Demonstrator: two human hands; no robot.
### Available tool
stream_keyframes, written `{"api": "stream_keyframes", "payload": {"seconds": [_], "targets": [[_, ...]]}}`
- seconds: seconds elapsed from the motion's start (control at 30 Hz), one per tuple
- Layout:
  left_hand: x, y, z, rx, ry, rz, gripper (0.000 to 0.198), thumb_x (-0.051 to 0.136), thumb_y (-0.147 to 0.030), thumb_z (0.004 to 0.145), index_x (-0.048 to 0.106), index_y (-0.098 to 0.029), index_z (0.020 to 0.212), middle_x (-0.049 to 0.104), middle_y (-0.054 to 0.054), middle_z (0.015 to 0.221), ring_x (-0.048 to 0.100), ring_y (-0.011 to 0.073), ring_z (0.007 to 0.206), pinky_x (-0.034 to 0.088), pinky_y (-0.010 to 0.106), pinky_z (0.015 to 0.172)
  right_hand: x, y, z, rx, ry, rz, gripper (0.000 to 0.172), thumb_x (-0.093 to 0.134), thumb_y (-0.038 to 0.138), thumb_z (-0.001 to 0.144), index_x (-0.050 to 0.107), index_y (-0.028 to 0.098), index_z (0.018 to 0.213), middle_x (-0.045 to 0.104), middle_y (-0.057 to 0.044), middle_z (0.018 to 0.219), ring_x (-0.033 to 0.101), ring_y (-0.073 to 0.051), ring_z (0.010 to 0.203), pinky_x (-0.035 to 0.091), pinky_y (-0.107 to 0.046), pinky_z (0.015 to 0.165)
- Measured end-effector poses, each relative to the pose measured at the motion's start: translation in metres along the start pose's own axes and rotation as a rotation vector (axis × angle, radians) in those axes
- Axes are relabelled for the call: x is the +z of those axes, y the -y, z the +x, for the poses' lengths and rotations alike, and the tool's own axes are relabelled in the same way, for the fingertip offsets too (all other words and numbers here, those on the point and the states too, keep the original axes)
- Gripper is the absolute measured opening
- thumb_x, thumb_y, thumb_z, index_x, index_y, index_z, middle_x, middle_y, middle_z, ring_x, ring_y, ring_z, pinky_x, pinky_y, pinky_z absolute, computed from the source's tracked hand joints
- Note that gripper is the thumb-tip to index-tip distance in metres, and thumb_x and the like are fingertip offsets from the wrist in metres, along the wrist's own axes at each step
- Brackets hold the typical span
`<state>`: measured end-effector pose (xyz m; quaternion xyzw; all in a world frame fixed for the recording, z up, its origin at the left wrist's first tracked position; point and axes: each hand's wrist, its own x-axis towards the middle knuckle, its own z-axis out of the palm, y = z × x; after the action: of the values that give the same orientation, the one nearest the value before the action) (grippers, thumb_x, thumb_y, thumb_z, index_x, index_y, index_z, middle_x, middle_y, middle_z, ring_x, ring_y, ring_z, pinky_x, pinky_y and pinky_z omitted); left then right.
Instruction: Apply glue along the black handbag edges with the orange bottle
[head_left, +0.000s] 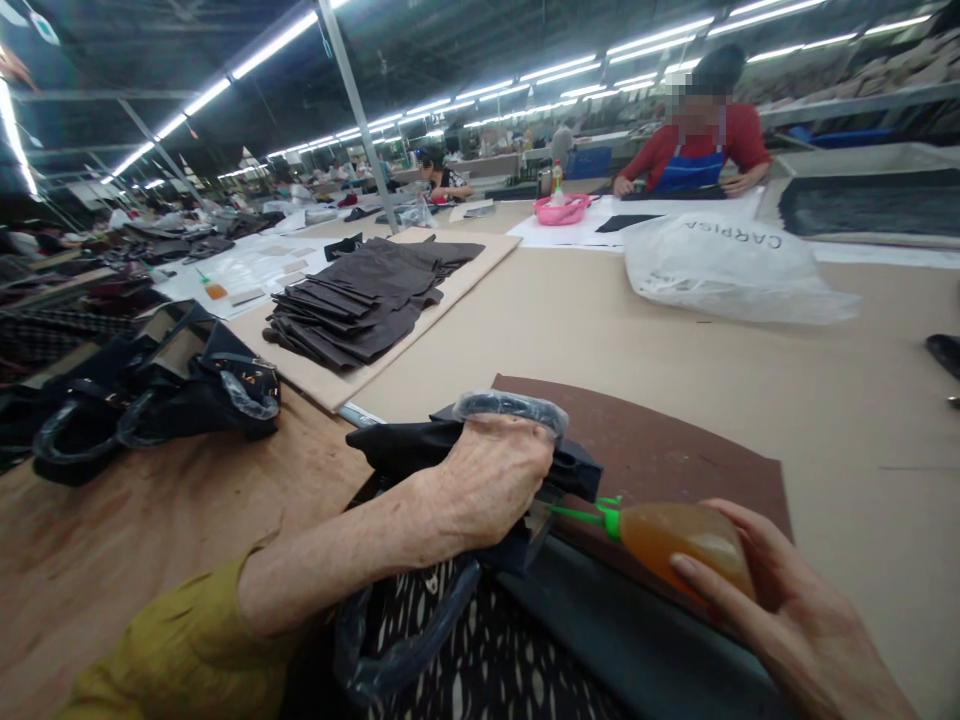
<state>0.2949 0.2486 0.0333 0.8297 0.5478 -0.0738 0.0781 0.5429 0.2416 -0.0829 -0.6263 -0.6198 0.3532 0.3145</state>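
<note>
Currently the left hand (501,468) grips a dark bag (409,447) — the right hand (784,590), an amber bottle (671,535).

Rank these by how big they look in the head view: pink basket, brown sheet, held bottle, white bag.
1. Brown sheet, partly covered
2. White bag
3. Held bottle, nearer the camera
4. Pink basket, farther back

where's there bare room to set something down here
Bare tan tabletop lies between the dark stacked pieces, white plastic bag and brown sheet. The wooden table is bare between black bags and mustard sleeve. Crowded: around the left hand gripping black material and right hand holding the amber bottle.
</note>
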Motion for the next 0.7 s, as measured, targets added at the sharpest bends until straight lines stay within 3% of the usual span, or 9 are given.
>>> {"api": "stream_keyframes", "payload": {"seconds": [0.13, 0.27, 0.37, 0.5, 0.7], "targets": [[0.0, 0.004, 0.004, -0.003, -0.04, 0.003, 0.016, 0.045, -0.012, 0.079, 0.055, -0.01, 0.091, 0.06, 0.008, 0.082, 0.057, 0.0207, 0.072, 0.047, 0.035, 0.068, 0.006, 0.002, 0.005, -0.001, 0.018, -0.053, 0.068, 0.061, 0.072, 0.058, 0.055, 0.024, 0.106, 0.067, -0.006, 0.086, 0.064, -0.029, 0.074, 0.053, -0.039, 0.064], [-0.003, 0.011, 0.01, 0.024, -0.092, 0.021, 0.017, 0.045, -0.014, 0.078, 0.057, -0.011, 0.089, 0.061, 0.009, 0.088, 0.058, 0.0232, 0.082, 0.046, 0.038, 0.075, 0.012, -0.001, 0.003, -0.136, -0.042, -0.084, 0.065, 0.062, 0.07, 0.062, 0.055, 0.023, 0.107, 0.066, -0.007, 0.087, 0.063, -0.027, 0.068, 0.052, -0.037, 0.058], [-0.006, 0.018, 0.016, 0.024, -0.074, 0.038, 0.015, 0.046, -0.014, 0.076, 0.059, -0.011, 0.084, 0.062, 0.01, 0.087, 0.058, 0.0246, 0.087, 0.046, 0.037, 0.076, 0.015, -0.009, 0.0, -0.293, -0.072, -0.114, 0.059, 0.061, 0.064, 0.07, 0.053, 0.023, 0.112, 0.065, -0.007, 0.095, 0.064, -0.026, 0.074, 0.053, -0.034, 0.061], [-0.009, 0.029, 0.028, 0.041, -0.089, 0.06, 0.014, 0.048, -0.016, 0.075, 0.062, -0.012, 0.078, 0.063, 0.011, 0.086, 0.06, 0.0242, 0.085, 0.047, 0.035, 0.072, 0.013, -0.024, 0.0, -0.486, -0.03, -0.179, 0.052, 0.061, 0.049, 0.08, 0.044, 0.025, 0.122, 0.058, -0.008, 0.112, 0.062, -0.025, 0.091, 0.051, -0.032, 0.076], [-0.019, 0.042, 0.047, 0.054, -0.064, 0.085, 0.02, 0.049, -0.019, 0.074, 0.064, -0.013, 0.085, 0.066, 0.009, 0.088, 0.061, 0.0222, 0.083, 0.047, 0.031, 0.069, 0.014, -0.024, 0.012, -0.552, -0.092, -0.231, 0.046, 0.057, 0.047, 0.083, 0.043, 0.025, 0.121, 0.058, -0.008, 0.11, 0.063, -0.025, 0.089, 0.052, -0.031, 0.074]]}}
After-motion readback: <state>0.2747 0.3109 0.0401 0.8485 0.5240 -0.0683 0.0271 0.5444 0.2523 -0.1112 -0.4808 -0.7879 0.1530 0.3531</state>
